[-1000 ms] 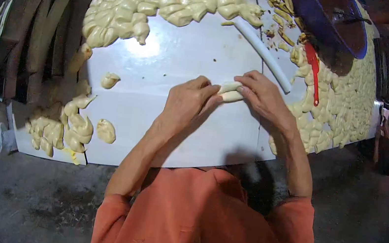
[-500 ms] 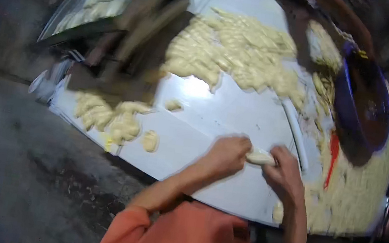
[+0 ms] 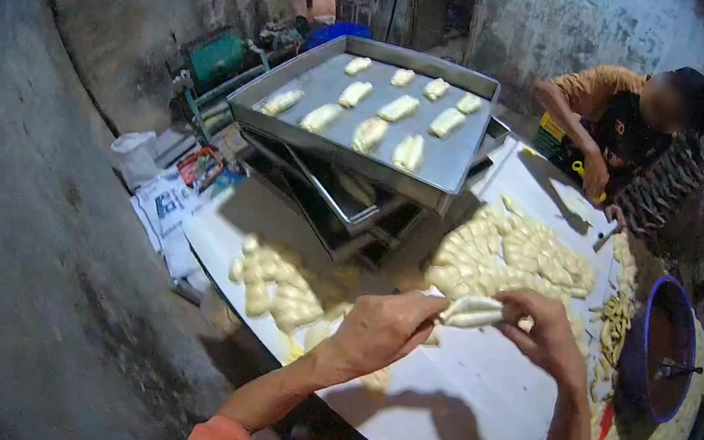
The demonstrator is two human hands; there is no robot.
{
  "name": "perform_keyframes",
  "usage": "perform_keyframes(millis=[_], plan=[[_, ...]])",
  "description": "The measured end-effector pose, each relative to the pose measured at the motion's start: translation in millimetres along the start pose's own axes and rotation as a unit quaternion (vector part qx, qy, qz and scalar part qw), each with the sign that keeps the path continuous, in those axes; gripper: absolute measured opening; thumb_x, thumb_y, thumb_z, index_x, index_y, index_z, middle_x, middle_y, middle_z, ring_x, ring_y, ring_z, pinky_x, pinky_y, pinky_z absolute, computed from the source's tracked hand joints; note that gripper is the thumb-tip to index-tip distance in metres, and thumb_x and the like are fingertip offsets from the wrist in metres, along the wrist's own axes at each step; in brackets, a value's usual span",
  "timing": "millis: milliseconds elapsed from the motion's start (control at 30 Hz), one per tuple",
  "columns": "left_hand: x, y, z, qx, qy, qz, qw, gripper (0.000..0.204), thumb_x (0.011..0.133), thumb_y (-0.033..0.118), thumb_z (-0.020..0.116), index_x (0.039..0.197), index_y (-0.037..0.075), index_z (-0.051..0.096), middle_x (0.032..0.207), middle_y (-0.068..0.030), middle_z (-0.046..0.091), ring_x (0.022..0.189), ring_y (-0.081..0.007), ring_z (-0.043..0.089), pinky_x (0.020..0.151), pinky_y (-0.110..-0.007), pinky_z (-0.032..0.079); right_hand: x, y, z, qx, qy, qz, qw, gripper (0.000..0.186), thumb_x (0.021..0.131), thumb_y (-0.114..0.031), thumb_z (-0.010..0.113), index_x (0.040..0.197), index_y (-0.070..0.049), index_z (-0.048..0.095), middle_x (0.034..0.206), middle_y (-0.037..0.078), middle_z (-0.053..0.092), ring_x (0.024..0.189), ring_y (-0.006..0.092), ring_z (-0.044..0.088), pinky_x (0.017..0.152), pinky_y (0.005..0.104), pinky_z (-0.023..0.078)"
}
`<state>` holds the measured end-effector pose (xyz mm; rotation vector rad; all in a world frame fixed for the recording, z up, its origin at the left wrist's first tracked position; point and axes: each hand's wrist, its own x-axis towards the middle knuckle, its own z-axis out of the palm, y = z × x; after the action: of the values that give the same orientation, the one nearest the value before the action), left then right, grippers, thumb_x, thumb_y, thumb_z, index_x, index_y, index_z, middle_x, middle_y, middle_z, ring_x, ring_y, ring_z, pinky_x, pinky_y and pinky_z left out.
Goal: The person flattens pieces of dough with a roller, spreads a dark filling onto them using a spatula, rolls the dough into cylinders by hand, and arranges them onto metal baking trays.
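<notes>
A pale, elongated dough piece (image 3: 472,311) with a folded ridge along it is held in the air above the white table (image 3: 468,416). My left hand (image 3: 381,332) pinches its left end and my right hand (image 3: 545,330) grips its right end. Just beyond my hands is a heap of glossy dough pieces (image 3: 491,253). A smaller group of dough pieces (image 3: 275,286) lies to the left of my left hand. Further off, a large metal tray (image 3: 283,132) holds several shaped dough pieces (image 3: 398,108), spaced apart in rows.
The tray rests on stacked trays (image 3: 349,211). At right stands a purple basin (image 3: 644,369) with a brown mixture, beside strips of dough (image 3: 614,324). Across the table, a co-worker (image 3: 626,124) holds a yellow-handled tool (image 3: 579,169) near a flat dough piece (image 3: 570,201).
My view has swung up, bringing the whole tray and the co-worker into sight. Both hands have raised the dough piece from low over the near table and moved it away from me.
</notes>
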<state>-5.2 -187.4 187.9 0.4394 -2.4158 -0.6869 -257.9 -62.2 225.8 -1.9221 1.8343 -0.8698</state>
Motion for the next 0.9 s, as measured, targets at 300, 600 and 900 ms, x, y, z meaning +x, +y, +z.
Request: perform_keyframes(millis=[300,600,900], plan=[[81.5,-138.8,-193.9,0.170,0.135,-0.074,0.973,0.029,0.089,0.024,0.069,0.115,0.012,0.071,0.099,-0.0147,0.075,0.086,-0.0346,0.073,0.077,-0.044,0.058,318.4,-73.3,39.9,-0.139,0.068,-0.222,0.963,0.030,0.084,-0.008,0.078,0.112,-0.006,0.067,0.106,0.012,0.069,0.088,0.0280,0.068,0.077,0.0382,0.054],[199.6,-305.4,-236.9,0.283,0.109,-0.146,0.942,0.030,0.086,0.035,0.070,0.103,0.012,0.077,0.088,-0.0194,0.075,0.082,-0.0382,0.074,0.074,-0.050,0.057,564.6,-33.0,98.9,-0.254,0.005,-0.143,0.957,0.035,0.084,-0.005,0.063,0.118,-0.009,0.071,0.108,0.019,0.074,0.102,0.0368,0.071,0.085,0.0453,0.056],[240.5,-362.3,-232.6,0.324,-0.042,-0.199,0.924,0.043,0.079,0.042,0.082,0.097,0.003,0.078,0.097,-0.0221,0.076,0.092,-0.0377,0.075,0.079,-0.050,0.058,618.1,24.1,147.5,-0.313,0.047,-0.045,0.948,0.027,0.092,-0.026,0.062,0.099,-0.004,0.076,0.094,0.026,0.073,0.089,0.0436,0.071,0.078,0.0510,0.057]])
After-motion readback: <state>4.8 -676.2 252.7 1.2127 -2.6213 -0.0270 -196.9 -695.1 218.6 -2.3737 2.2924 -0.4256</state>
